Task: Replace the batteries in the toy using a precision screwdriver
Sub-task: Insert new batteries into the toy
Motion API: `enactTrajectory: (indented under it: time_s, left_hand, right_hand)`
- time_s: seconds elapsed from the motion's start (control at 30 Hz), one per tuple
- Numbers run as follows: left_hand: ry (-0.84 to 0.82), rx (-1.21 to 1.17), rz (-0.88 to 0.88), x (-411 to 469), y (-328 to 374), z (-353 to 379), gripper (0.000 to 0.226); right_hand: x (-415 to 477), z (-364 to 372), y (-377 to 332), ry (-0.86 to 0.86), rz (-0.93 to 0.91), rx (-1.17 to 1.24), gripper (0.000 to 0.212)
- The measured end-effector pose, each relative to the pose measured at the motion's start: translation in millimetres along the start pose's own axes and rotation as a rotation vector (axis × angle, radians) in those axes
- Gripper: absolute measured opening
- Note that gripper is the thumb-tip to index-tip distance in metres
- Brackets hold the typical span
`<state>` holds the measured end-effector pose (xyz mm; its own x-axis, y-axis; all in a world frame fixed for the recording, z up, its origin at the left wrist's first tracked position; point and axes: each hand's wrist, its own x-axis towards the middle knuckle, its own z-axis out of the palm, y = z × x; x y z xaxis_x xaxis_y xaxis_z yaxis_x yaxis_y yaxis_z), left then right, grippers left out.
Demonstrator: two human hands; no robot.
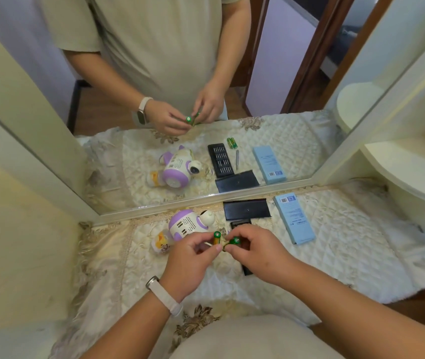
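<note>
Left hand (193,257) pinches green battery (217,237) upright; right hand (256,252) pinches second battery (234,241), tilted; both above desk (348,255) middle, just before toy (186,224).

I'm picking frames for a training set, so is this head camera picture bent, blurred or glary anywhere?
Head view: wide-angle bending bows the mirror frame; light is soft and even, shadows faint; the left hand, right hand and the green batteries they pinch are fairly sharp; the bottom corners look soft; no strong glare.
</note>
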<state>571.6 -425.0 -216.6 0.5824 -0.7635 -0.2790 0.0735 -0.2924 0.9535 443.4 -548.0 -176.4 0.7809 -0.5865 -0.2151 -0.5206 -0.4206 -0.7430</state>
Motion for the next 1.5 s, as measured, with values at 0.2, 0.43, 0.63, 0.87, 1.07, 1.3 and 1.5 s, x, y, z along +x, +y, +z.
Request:
enactTrajectory:
  time_s: [0.2,0.43,0.63,0.87,1.07,1.3,1.5]
  left_hand:
    - [-0.047,0.118,0.126,2.4,-4.2,-1.2,0.031]
    - [-0.089,0.136,0.153,-4.7,-5.2,-1.0,0.033]
    - [-0.071,0.123,0.108,-8.6,-6.1,0.2,0.032]
    - [0.281,0.4,0.078,-15.0,-27.7,0.1,0.035]
    - [0.36,0.632,-0.002,-8.5,-53.1,8.4,0.084]
    - [0.339,0.732,-0.187,9.9,-53.7,34.1,0.114]
    - [0.416,0.743,-0.239,27.9,-53.4,43.1,0.114]
  right_hand:
    - [1.5,-2.0,-3.2,-0.083,-0.046,-0.062,0.018]
    - [8.3,-0.3,-3.8,-0.173,-0.101,-0.155,0.02]
    - [10.6,2.2,-1.6,-0.205,-0.101,-0.153,0.012]
    - [8.3,1.1,12.8,-0.172,-0.048,-0.103,0.016]
    - [7.3,2.4,30.0,-0.164,-0.01,-0.068,0.012]
    - [14.1,0.7,50.2,-0.183,0.0,0.005,0.011]
    - [26.7,-2.9,67.9,-0.197,0.033,0.039,0.012]
